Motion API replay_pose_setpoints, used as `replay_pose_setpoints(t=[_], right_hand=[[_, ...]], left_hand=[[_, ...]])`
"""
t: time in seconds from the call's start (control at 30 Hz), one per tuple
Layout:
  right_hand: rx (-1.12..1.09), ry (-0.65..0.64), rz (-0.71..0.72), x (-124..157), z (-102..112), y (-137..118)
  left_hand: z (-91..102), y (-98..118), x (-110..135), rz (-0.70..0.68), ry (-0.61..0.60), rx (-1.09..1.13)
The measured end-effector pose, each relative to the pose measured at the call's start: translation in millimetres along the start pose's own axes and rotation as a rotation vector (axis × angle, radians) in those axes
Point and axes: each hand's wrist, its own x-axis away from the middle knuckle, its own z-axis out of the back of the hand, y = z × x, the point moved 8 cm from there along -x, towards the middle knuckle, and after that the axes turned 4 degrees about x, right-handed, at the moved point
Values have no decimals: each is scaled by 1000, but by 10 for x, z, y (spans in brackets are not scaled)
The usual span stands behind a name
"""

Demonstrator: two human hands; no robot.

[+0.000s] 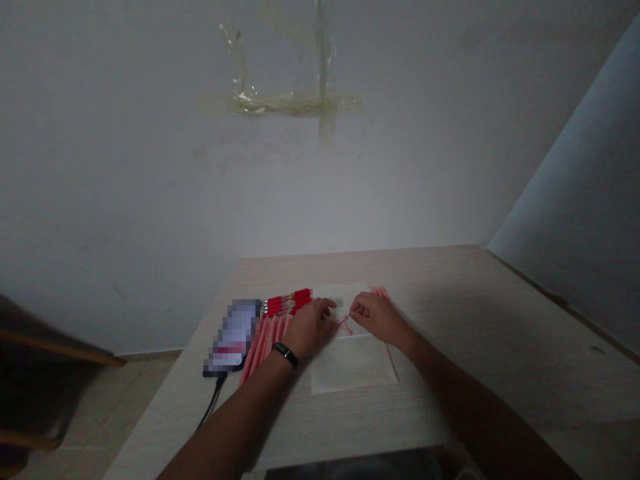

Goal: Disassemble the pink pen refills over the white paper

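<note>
Two hands, fingers curled, at frame centre: small pink piece (344,325) between left hand (309,327) and right hand (379,316), over white sheet (353,365). Gripped or merely touched: cannot tell, dim blur.

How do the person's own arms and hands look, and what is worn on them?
The left forearm and the right forearm are bare, no sleeves in view. Neither the left hand nor the right hand wears a glove. A narrow black band, like a fitness tracker, circles the left wrist. The right wrist shows nothing worn.
</note>
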Motion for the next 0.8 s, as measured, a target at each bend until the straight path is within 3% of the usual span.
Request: replay_pose_setpoints(t=[0.8], right_hand=[[3, -7, 3, -11, -18, 47]], left_hand=[[-43, -20, 31, 1, -51, -133]])
